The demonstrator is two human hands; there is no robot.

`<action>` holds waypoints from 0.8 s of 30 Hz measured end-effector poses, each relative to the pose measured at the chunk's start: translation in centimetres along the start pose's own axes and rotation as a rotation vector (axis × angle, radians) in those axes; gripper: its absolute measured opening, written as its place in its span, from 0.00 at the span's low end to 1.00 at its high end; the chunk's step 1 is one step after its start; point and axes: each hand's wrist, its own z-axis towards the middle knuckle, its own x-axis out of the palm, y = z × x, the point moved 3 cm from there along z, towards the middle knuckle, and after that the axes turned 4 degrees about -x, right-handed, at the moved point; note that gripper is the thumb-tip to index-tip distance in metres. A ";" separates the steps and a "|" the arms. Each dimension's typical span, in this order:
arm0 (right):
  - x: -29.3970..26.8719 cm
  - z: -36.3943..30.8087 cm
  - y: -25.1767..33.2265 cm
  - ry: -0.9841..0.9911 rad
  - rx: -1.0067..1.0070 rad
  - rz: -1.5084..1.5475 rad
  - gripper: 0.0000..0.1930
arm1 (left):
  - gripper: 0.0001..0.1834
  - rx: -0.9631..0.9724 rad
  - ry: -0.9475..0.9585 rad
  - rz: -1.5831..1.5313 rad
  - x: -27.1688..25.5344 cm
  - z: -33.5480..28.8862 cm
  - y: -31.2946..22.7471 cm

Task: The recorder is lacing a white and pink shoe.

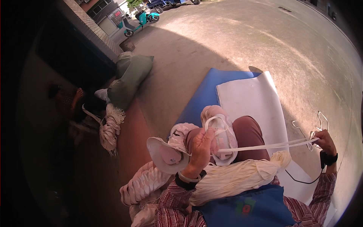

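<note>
A pale pinkish-white sneaker [228,138] rests upright on my lap, against my brown-trousered knee. My left hand [203,147] is closed at its near side, pinching a white shoelace that loops over the shoe's front. From there the shoelace [261,146] runs taut in flat strands to my right hand [326,142], closed on it far out to the right. Loose lace ends dangle beyond that hand. A second pale sneaker [168,153] lies tilted just left of my left wrist. Across my lap stretches a thick bundle of cream laces [238,174].
More pale sneakers [145,183] are piled at my lower left. Blue sheeting [200,96] and a white sheet [249,98] cover the ground ahead. At left are a green sack [130,81], a lace bundle [110,130] and another person in shadow. A teal scooter [140,20] stands far off.
</note>
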 end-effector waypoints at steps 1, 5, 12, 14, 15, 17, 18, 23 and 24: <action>-1.0 -0.6 2.3 -0.019 0.068 0.058 0.19 | 0.11 0.000 -0.058 -0.033 -1.1 -0.3 -0.7; 0.8 2.1 7.0 -0.187 -0.038 0.243 0.21 | 0.10 0.116 -0.256 0.079 -3.1 -1.9 -3.7; 14.6 12.5 17.5 0.205 -0.245 1.056 0.18 | 0.11 0.180 -0.696 0.181 -14.6 -5.5 -4.5; 18.3 13.6 20.1 0.301 -0.221 1.278 0.17 | 0.11 0.151 -0.762 0.172 -15.6 -6.9 -3.6; 19.9 14.1 21.2 0.315 -0.198 1.275 0.17 | 0.11 0.134 -0.779 0.163 -15.5 -7.4 -3.2; 21.6 15.1 23.3 0.407 -0.145 1.592 0.17 | 0.11 0.163 -0.648 0.065 -13.6 -7.3 -4.1; 21.5 15.5 23.6 0.405 -0.129 1.587 0.17 | 0.12 0.200 -0.534 0.000 -12.4 -5.9 -4.6; 19.5 16.6 27.5 0.547 -0.399 1.753 0.16 | 0.13 0.479 0.039 -0.395 -4.4 -6.1 -13.1; 20.0 16.3 27.2 0.546 -0.390 1.750 0.16 | 0.13 0.476 0.035 -0.401 -3.2 -6.2 -13.5</action>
